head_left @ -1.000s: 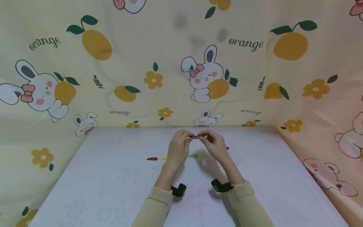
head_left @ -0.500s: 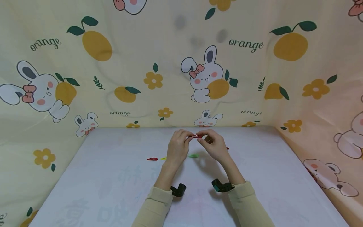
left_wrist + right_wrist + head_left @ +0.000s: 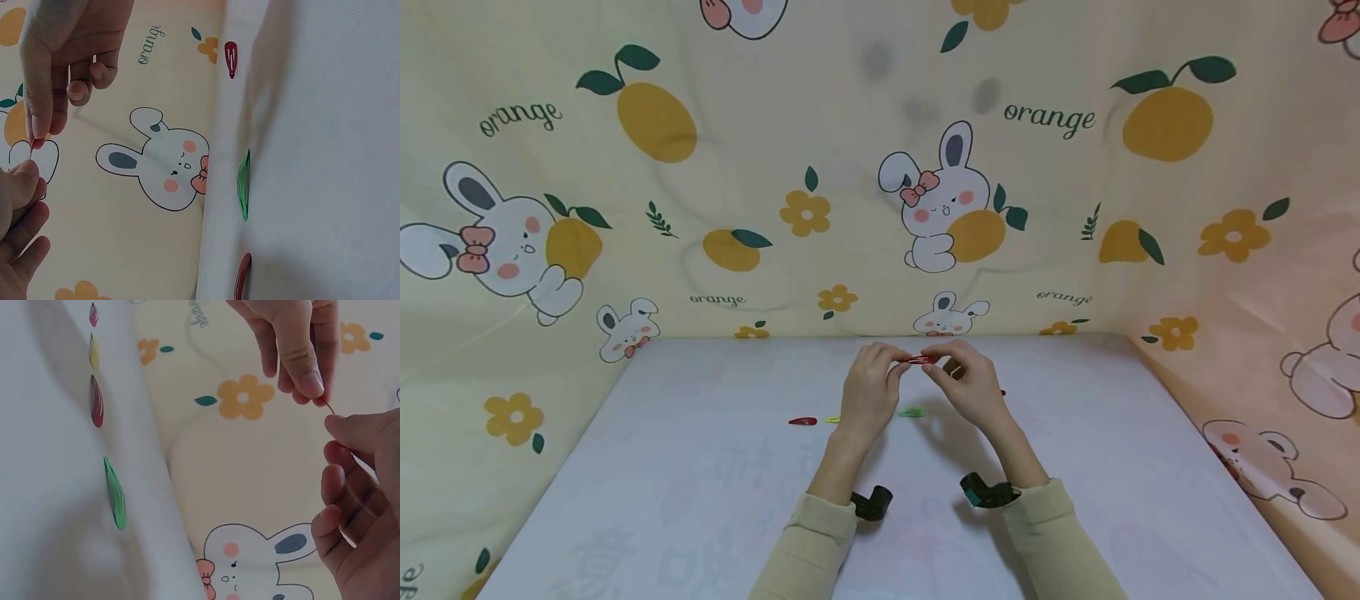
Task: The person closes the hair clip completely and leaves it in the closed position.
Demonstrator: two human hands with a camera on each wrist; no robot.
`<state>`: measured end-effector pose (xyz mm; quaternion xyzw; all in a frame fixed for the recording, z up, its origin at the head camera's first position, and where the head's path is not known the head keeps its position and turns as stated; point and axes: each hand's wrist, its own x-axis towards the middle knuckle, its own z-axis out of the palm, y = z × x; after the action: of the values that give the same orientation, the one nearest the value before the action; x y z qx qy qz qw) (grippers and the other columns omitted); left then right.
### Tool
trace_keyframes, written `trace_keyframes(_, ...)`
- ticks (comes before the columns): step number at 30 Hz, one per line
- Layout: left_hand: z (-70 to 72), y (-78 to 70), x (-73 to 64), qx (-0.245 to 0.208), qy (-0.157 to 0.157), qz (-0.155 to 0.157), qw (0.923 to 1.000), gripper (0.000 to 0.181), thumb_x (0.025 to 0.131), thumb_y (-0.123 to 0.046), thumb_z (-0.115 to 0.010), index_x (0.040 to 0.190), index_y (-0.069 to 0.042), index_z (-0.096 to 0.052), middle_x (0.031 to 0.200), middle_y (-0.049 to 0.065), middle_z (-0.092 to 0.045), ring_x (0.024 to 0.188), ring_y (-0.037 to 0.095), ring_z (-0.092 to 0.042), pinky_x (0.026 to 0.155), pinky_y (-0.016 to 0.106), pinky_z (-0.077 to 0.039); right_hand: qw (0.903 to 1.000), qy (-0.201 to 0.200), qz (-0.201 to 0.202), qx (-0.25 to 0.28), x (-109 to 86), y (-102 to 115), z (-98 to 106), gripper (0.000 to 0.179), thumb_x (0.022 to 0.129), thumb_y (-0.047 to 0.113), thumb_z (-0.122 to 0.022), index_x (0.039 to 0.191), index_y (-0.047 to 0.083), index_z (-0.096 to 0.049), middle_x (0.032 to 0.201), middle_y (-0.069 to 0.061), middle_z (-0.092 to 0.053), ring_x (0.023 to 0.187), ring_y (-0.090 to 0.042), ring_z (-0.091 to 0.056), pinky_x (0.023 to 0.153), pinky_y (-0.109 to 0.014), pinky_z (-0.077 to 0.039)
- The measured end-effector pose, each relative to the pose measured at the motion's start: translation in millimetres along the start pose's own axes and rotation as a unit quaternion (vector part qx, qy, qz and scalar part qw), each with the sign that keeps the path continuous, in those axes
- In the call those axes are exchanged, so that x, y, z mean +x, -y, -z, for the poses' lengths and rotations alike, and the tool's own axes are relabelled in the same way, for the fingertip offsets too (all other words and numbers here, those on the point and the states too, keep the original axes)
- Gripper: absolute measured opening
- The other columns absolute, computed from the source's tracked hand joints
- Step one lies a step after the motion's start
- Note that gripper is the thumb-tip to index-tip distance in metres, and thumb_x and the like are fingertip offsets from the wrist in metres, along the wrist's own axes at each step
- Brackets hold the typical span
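A red snap hair clip (image 3: 919, 360) is held up above the far part of the table, between both hands. My left hand (image 3: 868, 392) pinches one end of it with thumb and fingertips. The other end sits between the thumb and fingers of my right hand (image 3: 967, 385). From the right wrist view the clip (image 3: 329, 406) appears edge-on as a thin red line. Below the hands, a green hair clip (image 3: 912, 412) lies on the table. Left of my left hand lie a red hair clip (image 3: 802, 422) and a yellow hair clip (image 3: 832, 420), the latter partly hidden.
Another red hair clip (image 3: 231, 59) lies to the right, mostly hidden behind my right hand in the head view. The right wrist view shows a dark red clip (image 3: 97, 401) between yellow and green ones. A patterned curtain (image 3: 850, 150) stands behind the white table (image 3: 737, 500).
Both hands stay in nearly the same place. The held red clip has tilted slightly, so more of its slotted face shows, and the right thumb has shifted a little.
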<state>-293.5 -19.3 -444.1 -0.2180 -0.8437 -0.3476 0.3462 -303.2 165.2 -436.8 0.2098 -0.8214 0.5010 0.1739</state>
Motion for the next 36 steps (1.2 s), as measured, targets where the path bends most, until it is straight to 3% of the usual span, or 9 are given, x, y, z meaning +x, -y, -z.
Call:
trace_keyframes(11, -4.1, -2.8, -0.5, 0.000, 0.016, -0.003, 0.9999, 0.007, 0.096, -0.009, -0.074, 0.102, -0.005, -0.074, 0.100, 0.006, -0.070, 0.097, 0.025, -0.065, 0.085, 0.035, -0.057, 0.9982, 0.027, 0.033, -0.041, 3.2, -5, 14, 0.019, 0.091, 0.008, -0.081, 0.109, 0.009, -0.079, 0.104, -0.005, -0.075, 0.075, -0.018, -0.064, 0.066, -0.026, -0.053)
trace_keyframes(23, -22.5, -6.0, -3.0, -0.002, 0.055, 0.027, 0.9981, 0.006, 0.096, -0.010, -0.074, 0.102, -0.007, -0.074, 0.099, 0.005, -0.069, 0.097, 0.023, -0.064, 0.084, 0.035, -0.056, 0.9936, 0.082, -0.029, -0.071, 4.2, -13, 33, 0.015, 0.091, 0.014, -0.082, 0.106, 0.013, -0.081, 0.099, -0.002, -0.075, 0.077, -0.018, -0.063, 0.066, -0.028, -0.051)
trace_keyframes(31, -35.1, -8.8, -1.4, 0.011, 0.121, 0.071, 0.9900, 0.009, 0.098, -0.014, -0.072, 0.105, -0.008, -0.076, 0.102, 0.004, -0.070, 0.101, 0.021, -0.063, 0.087, 0.034, -0.055, 0.9877, 0.108, -0.059, -0.096, 3.3, -23, 41, 0.014, 0.091, 0.016, -0.082, 0.105, 0.012, -0.081, 0.099, -0.002, -0.076, 0.080, -0.018, -0.064, 0.070, -0.033, -0.052)
trace_keyframes(36, -39.6, -13.5, -0.8, 0.036, 0.155, 0.079, 0.9841, 0.007, 0.097, -0.013, -0.075, 0.103, -0.010, -0.078, 0.101, 0.002, -0.071, 0.101, 0.022, -0.065, 0.087, 0.035, -0.055, 0.9810, 0.130, -0.082, -0.118, 1.6, -31, 42, 0.013, 0.092, 0.015, -0.081, 0.105, 0.011, -0.080, 0.099, -0.004, -0.075, 0.083, -0.020, -0.064, 0.073, -0.035, -0.052)
